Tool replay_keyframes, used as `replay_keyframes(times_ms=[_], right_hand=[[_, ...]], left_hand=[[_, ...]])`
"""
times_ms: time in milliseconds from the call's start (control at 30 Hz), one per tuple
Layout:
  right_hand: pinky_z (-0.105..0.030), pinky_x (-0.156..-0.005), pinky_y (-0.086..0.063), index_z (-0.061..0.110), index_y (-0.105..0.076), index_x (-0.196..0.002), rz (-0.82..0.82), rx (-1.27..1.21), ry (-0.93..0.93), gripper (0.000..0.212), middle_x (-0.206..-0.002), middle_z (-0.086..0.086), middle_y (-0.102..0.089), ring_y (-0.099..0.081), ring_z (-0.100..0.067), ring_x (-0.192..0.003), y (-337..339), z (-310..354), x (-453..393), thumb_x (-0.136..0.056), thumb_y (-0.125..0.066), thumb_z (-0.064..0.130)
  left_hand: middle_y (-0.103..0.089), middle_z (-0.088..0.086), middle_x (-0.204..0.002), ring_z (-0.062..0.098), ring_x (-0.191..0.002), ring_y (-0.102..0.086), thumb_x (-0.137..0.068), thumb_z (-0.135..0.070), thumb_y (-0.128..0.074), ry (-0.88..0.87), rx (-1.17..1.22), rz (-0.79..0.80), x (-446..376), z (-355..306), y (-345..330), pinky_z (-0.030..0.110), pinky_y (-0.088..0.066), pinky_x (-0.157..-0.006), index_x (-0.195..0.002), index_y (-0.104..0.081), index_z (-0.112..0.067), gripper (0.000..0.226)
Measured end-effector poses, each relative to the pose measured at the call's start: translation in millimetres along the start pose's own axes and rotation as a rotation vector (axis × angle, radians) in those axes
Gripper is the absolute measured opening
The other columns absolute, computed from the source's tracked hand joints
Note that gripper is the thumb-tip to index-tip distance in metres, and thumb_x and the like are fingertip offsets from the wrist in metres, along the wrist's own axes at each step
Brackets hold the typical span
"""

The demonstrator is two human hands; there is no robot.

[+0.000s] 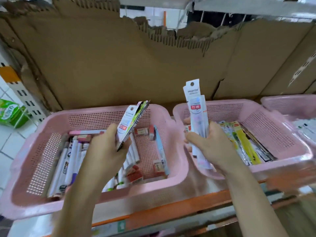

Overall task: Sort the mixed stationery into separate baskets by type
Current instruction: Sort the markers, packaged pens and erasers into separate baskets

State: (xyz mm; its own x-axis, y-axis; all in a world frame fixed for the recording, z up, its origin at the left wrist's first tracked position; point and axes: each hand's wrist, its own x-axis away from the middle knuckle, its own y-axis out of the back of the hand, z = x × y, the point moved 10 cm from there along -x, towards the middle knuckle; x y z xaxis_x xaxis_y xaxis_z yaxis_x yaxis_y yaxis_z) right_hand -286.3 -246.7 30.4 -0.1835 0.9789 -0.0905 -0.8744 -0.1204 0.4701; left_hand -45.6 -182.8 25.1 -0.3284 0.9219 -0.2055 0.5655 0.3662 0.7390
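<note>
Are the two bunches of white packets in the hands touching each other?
Apart. The head view shows brown cardboard and pink basket rim between the left hand's tilted white packets and the right hand's upright white packets.

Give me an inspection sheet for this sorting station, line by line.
Surface: orange-edged shelf carrying three pink baskets.
Job's things: left basket holds loose pens and small red-and-white boxes; middle basket holds flat packaged stationery; right basket only partly in view.
Clutter: green package on the floor at left.
Grippers: left hand grips a fan of packets; right hand grips upright white packets.
Cables: nothing seen.
Surroundings: torn cardboard backing; white floor tiles.
</note>
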Motion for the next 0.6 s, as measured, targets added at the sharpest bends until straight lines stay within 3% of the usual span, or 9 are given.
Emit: replay_keyframes(times_ms=[33, 67, 133, 200, 267, 333, 433, 533, 600], right_hand=[[-0.027, -0.056, -0.053, 0.007, -0.062, -0.082, -0.02, 0.005, 0.002, 0.005, -0.061, -0.01, -0.062, -0.061, -0.018, -0.054, 16, -4, -3, -0.079, -0.064, 0.011], [-0.024, -0.05, -0.046, 0.005, -0.059, -0.075, -0.043, 0.009, 0.005, 0.007, -0.057, -0.008, -0.057, -0.054, -0.016, -0.05, 34, -10, -6, -0.08, -0.063, 0.007], [-0.027, -0.049, -0.039, -0.001, -0.055, -0.074, -0.051, 0.039, 0.024, 0.016, -0.058, -0.013, -0.053, -0.048, -0.018, -0.052, 66, -24, -16, -0.081, -0.063, 0.01], [-0.033, -0.055, -0.045, -0.002, -0.06, -0.082, -0.061, 0.048, 0.037, 0.021, -0.067, -0.023, -0.059, -0.052, -0.028, -0.056, 96, -40, -26, -0.083, -0.066, 0.019], [-0.041, -0.059, -0.05, 0.009, -0.066, -0.08, -0.078, 0.051, 0.052, 0.022, -0.07, -0.022, -0.064, -0.06, -0.034, -0.062, 123, -54, -34, -0.082, -0.07, 0.03], [-0.036, -0.053, -0.048, 0.009, -0.065, -0.073, -0.062, 0.065, 0.064, 0.031, -0.062, -0.019, -0.061, -0.057, -0.028, -0.054, 143, -64, -39, -0.081, -0.07, 0.038], [-0.027, -0.043, -0.036, 0.001, -0.056, -0.066, 0.01, 0.045, 0.054, 0.044, -0.051, -0.012, -0.045, -0.042, -0.022, -0.045, 159, -77, -44, -0.081, -0.069, 0.041], [-0.031, -0.049, -0.05, 0.0, -0.064, -0.079, 0.058, -0.054, 0.046, 0.048, -0.059, -0.016, -0.059, -0.059, -0.037, -0.062, 167, -93, -52, -0.077, -0.071, 0.047], [-0.048, -0.061, -0.057, 0.003, -0.066, -0.087, 0.09, -0.112, 0.033, 0.056, -0.073, -0.018, -0.067, -0.065, -0.038, -0.071, 168, -101, -56, -0.072, -0.072, 0.056]], left_hand=[[-0.049, -0.003, -0.057, 0.01, -0.054, -0.045, -0.086, -0.017, -0.063, -0.009, -0.026, -0.012, -1, -11, -7, 0.026, -0.028, -0.045, -0.082, -0.048, -0.019, 0.016], [-0.047, -0.006, -0.057, 0.009, -0.054, -0.043, -0.086, -0.016, -0.063, -0.021, -0.036, -0.031, -2, -24, -14, 0.027, -0.026, -0.045, -0.08, -0.047, -0.02, 0.017], [-0.046, -0.008, -0.059, 0.011, -0.055, -0.043, -0.086, -0.017, -0.062, -0.036, -0.049, -0.054, -6, -57, -34, 0.027, -0.025, -0.045, -0.086, -0.049, -0.015, 0.014], [-0.046, -0.008, -0.062, 0.024, -0.063, -0.049, -0.087, -0.02, -0.062, -0.057, -0.074, -0.024, -9, -94, -62, 0.031, -0.026, -0.048, -0.089, -0.045, -0.017, 0.017], [-0.055, 0.0, -0.073, 0.035, -0.079, -0.055, -0.087, -0.022, -0.061, -0.092, -0.106, 0.019, -10, -131, -93, 0.034, -0.03, -0.054, -0.094, -0.045, -0.018, 0.017], [-0.061, 0.005, -0.091, 0.034, -0.09, -0.056, -0.088, -0.022, -0.057, -0.13, -0.205, 0.049, -9, -164, -123, 0.033, -0.035, -0.059, -0.105, -0.046, -0.017, 0.021], [-0.054, -0.002, -0.095, 0.026, -0.093, -0.055, -0.093, -0.026, -0.049, -0.15, -0.372, 0.108, -4, -202, -162, 0.029, -0.031, -0.06, -0.114, -0.037, -0.022, 0.025], [-0.055, -0.002, -0.106, 0.024, -0.095, -0.056, -0.094, -0.027, -0.047, -0.152, -0.46, 0.124, -5, -220, -183, 0.029, -0.032, -0.062, -0.12, -0.035, -0.023, 0.029], [-0.057, -0.004, -0.109, 0.022, -0.089, -0.056, -0.094, -0.03, -0.047, -0.15, -0.481, 0.125, -6, -226, -188, 0.03, -0.035, -0.061, -0.118, -0.035, -0.023, 0.027]])
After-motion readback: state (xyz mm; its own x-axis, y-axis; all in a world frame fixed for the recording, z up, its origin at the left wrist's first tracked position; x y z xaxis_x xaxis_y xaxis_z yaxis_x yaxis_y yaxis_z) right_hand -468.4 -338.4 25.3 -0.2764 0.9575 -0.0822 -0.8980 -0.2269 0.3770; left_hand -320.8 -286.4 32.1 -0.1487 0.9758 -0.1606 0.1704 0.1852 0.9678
